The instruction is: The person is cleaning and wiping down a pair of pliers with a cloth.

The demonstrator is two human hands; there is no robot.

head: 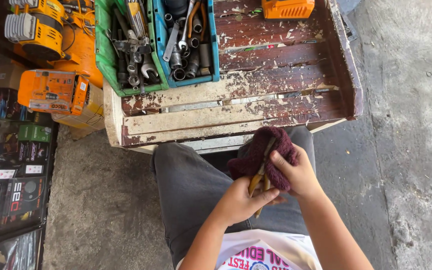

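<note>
Head view, looking straight down at a lap in grey trousers (186,185). Left hand (238,202) curled in a closed grip around the yellow-orange handles of a pair of pliers (260,177), thumb laid across the top, wrist bent inward over the thigh. Right hand (298,175) cupped under and around a dark maroon rag (266,150), fingers closed on it, thumb pressing the cloth against the metal part of the pliers. Pliers angled up and away from the body, nose buried in the rag so can't tell much about the tip. Both forearms coming in from the bottom edge, elbows apart, hands touching over the knees.

Just ahead of the knees, a beat-up wooden desk (256,100) with flaking reddish paint. On its far left corner, a green bin (107,60) and a blue bin (162,45) side by side, both stuffed with wrenches and sockets (186,50). Orange tool case (288,7) at the far edge. Off to the left, an orange power tool (53,92) and boxed goods (11,195) on a dark rack. Bare concrete floor (406,125) on the right.
</note>
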